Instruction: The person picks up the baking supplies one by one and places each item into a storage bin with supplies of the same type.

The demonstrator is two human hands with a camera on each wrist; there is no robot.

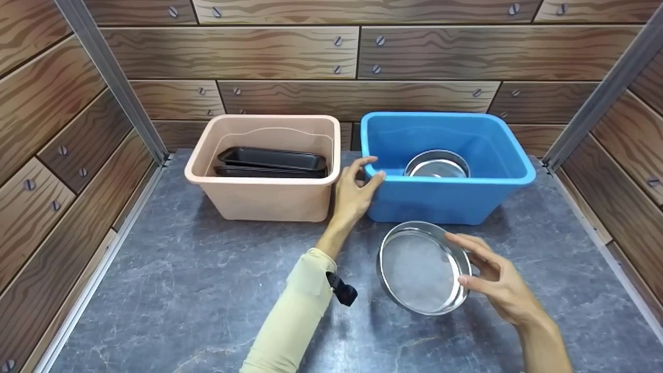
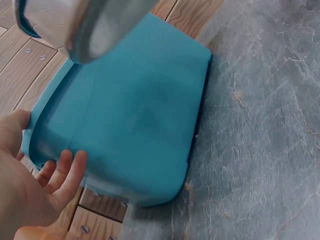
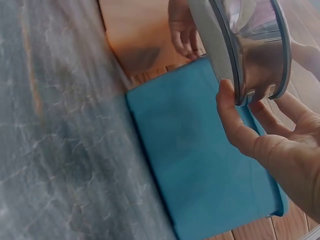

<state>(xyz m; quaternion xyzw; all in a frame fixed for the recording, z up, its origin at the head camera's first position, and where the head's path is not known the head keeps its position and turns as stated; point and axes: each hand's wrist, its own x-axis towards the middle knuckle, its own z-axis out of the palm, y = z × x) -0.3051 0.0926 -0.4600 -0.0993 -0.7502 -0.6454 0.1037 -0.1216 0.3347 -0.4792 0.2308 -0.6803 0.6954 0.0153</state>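
Two hands of mine are at work over the grey marble-patterned table. Nearest to me, my right hand has its grip clamped on a round steel sieve: my thumb and fingers curl round its right rim, and it hangs tilted above the table, just in front of the blue plastic tub, with its mesh facing me. In the right wrist view the sieve shows edge-on, my thumb pressed on its metal band.

A little farther off, my left hand, in a pale yellow sleeve, rests at the tub's near left corner. Its grip is apart: the thumb lies on the rim, the fingers straight against the side wall. The left wrist view shows those fingers loose beside the tub's wall.

Inside the blue tub lies a second steel sieve. To its left, nearly touching, stands a beige plastic tub that holds two dark baking trays, one on the other. Behind both runs a wall of wood-look panels.
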